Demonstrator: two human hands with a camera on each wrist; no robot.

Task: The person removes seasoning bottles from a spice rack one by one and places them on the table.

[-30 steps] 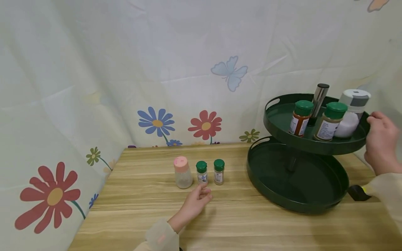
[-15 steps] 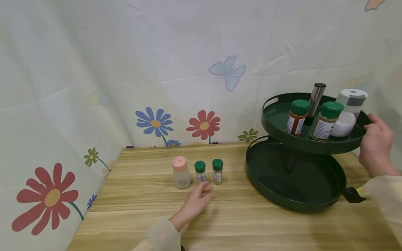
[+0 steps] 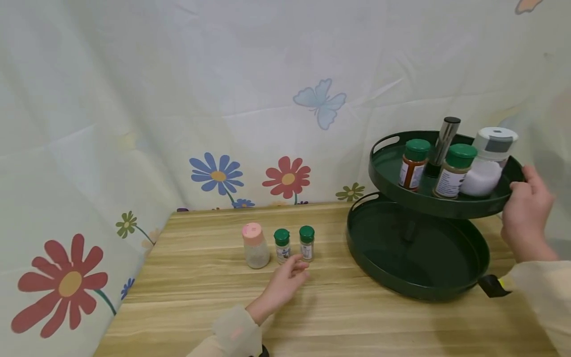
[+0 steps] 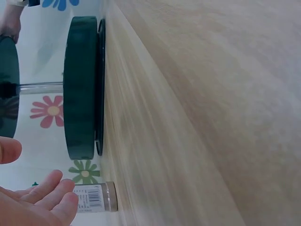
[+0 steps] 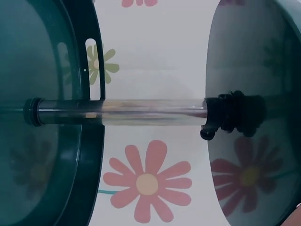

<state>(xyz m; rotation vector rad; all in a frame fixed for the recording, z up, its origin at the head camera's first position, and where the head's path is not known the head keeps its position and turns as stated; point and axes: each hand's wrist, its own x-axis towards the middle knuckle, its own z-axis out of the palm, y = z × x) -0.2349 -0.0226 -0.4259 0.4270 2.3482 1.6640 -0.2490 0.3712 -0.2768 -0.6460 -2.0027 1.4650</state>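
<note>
My right hand (image 3: 527, 213) grips the right rim of the upper tray (image 3: 439, 210) of a dark green two-tier lazy Susan. On that tray stand a red-brown spice jar (image 3: 411, 171), a tan spice jar (image 3: 450, 182), a metal cylinder with black ends (image 3: 443, 144) and a white-capped container of white powder (image 3: 482, 176). My left hand (image 3: 282, 285), fingers loosely bent, is in front of two small green-capped jars, the left one (image 3: 282, 243) and the right one (image 3: 307, 248). In the left wrist view its fingertips overlap a labelled jar (image 4: 94, 197); whether they touch cannot be told.
A pink-capped shaker (image 3: 256, 253) stands left of the small jars on the wooden table (image 3: 200, 287). The bare lower tray (image 3: 419, 260) sits under the upper one, joined by a clear post (image 5: 150, 112). A flowered curtain (image 3: 250, 99) hangs behind.
The upper tray has turned slightly, its front jars shifting left as my right hand moves left and a little towards me. My left hand has moved right, towards the right small jar.
</note>
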